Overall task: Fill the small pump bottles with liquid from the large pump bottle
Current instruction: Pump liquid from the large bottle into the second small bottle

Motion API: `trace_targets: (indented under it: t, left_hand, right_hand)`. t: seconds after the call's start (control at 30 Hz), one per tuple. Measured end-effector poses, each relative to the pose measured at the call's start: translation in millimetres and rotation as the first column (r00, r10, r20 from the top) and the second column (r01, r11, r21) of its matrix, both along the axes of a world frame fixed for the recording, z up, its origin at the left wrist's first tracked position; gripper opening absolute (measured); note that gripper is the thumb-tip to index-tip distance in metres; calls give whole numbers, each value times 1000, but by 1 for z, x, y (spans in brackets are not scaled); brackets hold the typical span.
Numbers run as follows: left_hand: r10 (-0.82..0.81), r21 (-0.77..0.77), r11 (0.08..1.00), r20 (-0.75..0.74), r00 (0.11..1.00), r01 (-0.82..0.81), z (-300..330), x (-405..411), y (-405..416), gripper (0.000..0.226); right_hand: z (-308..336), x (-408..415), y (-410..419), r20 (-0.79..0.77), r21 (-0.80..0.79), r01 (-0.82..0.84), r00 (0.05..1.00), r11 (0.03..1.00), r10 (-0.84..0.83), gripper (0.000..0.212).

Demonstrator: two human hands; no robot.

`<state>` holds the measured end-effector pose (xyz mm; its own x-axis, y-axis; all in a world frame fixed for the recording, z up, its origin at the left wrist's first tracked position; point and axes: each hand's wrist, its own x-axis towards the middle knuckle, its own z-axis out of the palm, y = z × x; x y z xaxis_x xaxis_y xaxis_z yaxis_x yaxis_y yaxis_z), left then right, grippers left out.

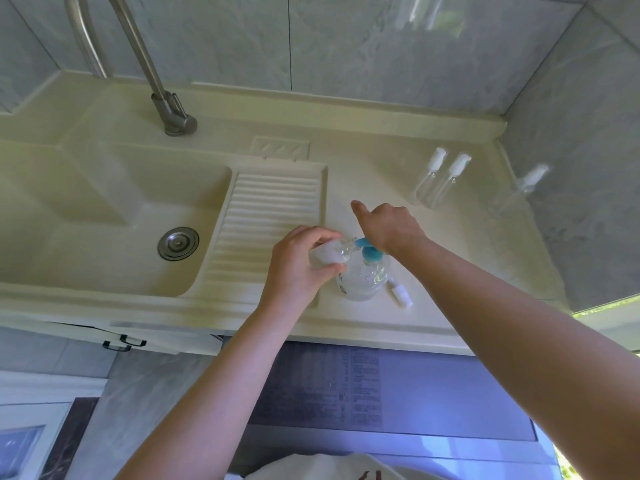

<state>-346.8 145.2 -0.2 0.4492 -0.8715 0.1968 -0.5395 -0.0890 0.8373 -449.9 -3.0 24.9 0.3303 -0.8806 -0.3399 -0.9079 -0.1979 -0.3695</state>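
**Blue spout meets the small bottle's mouth**

Clear plastic is what both hands are working with. The left hand [304, 261] grips a small bottle [329, 253], uncapped and lying nearly on its side, its long axis running left to right with the open mouth pointing right. That mouth sits right at the tip of the blue pump [369, 249] on the large bottle [362, 280], which stands upright on the counter [374, 181] just beside the ribbed drainboard [270, 216]. The right hand [389, 226] rests curled on top of the pump head, thumb stuck out to the left; it looks placed to press down. The next squirt depends on mouth and spout staying lined up. A loose white cap [401, 294] lies beside the large bottle. Three more capped small bottles [440, 181] wait near the far right wall.
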Motion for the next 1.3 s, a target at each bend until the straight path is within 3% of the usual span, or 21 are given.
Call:
trace_targets:
  t: [0.27, 0.5, 0.87, 1.03, 1.3]
  left_hand:
    - [-4, 15, 1000, -1, 1000, 4, -1, -2, 0, 45]
    - [-8, 6, 1000, 0, 1000, 8, 1, 2, 0, 44]
    - [0, 22, 1000, -29, 1000, 1, -1, 1, 0, 44]
    - [-5, 15, 1000, -20, 1000, 6, -1, -1, 1, 43]
    - [-2, 3, 1000, -30, 1000, 2, -1, 0, 2, 44]
  right_hand:
    - [-14, 0, 2, 34, -67, 32, 999, 997, -29, 40]
    - [-6, 3, -3, -6, 19, -51, 999, 999, 52, 62]
    - [-12, 1, 1, -6, -59, -41, 999, 997, 41, 44]
    - [-10, -1, -3, 9, -22, -1, 1000, 1000, 2, 63]
    - [-13, 0, -3, -27, -60, -57, 998, 997, 56, 42]
